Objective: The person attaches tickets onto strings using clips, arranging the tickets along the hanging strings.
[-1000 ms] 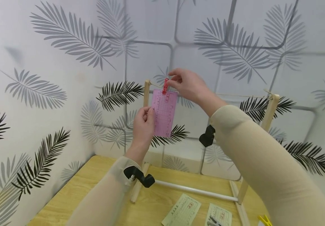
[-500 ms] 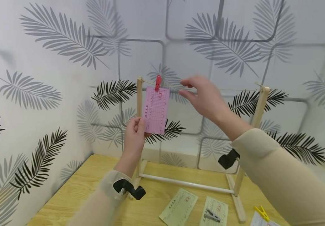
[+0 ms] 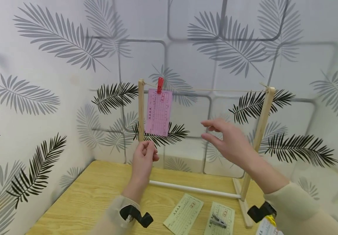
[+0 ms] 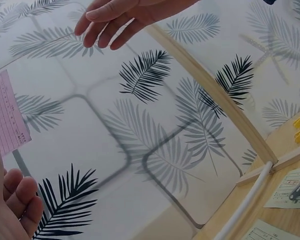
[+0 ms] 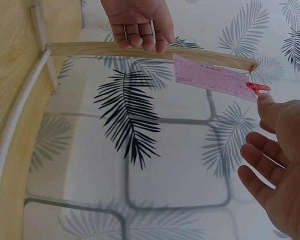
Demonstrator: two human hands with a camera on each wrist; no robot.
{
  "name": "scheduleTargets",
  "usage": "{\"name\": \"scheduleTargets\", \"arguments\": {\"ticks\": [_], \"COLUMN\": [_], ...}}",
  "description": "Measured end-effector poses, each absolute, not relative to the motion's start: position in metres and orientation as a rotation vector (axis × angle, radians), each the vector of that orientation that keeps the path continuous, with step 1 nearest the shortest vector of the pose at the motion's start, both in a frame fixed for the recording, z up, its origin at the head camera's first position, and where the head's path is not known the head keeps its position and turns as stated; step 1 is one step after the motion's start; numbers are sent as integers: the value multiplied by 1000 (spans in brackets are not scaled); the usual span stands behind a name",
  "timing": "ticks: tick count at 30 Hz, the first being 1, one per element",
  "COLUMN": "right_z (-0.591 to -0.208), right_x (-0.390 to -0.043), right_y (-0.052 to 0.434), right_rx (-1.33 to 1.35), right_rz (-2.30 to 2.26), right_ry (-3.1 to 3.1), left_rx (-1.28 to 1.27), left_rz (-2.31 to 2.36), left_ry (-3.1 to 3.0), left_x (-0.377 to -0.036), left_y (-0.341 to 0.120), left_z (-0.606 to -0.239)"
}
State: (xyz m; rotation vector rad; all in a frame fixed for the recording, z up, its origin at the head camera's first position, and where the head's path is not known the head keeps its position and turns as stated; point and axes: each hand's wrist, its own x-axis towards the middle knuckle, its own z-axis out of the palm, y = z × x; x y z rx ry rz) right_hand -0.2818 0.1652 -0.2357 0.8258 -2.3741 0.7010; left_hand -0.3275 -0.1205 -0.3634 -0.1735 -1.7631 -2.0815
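Leaf-patterned wallpaper backs a light wooden counter (image 3: 78, 202). From the head view I see a pink printed slip (image 3: 158, 113) pegged by a red clothespin (image 3: 160, 85) to the string of a wooden frame (image 3: 141, 107). Left hand (image 3: 144, 160), loosely curled, holds nothing below it; right hand (image 3: 230, 142) hovers open, apart.

Left wrist view: slip (image 4: 7, 120) at left edge.

Right wrist view: right hand (image 5: 282, 165) splayed beside the clothespin (image 5: 257, 88).
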Motion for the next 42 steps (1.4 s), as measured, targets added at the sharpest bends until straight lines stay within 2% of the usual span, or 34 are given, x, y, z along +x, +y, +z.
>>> {"name": "scheduleTargets", "arguments": {"ticks": [13, 31, 42], "right_z": [-310, -386, -421], "right_x": [-267, -255, -252], "right_y": [188, 226, 245], "right_rx": [747, 653, 544], "right_rz": [803, 981, 1067], "right_ry": [-2477, -2572, -2736], "left_rx": [-166, -262, -378], "left_rz": [-2088, -2071, -1735], "left_ry": [-1841, -2023, -2321], "left_x": [-310, -298, -294], "left_y": [-109, -88, -74], "left_z": [-393, -448, -475]}}
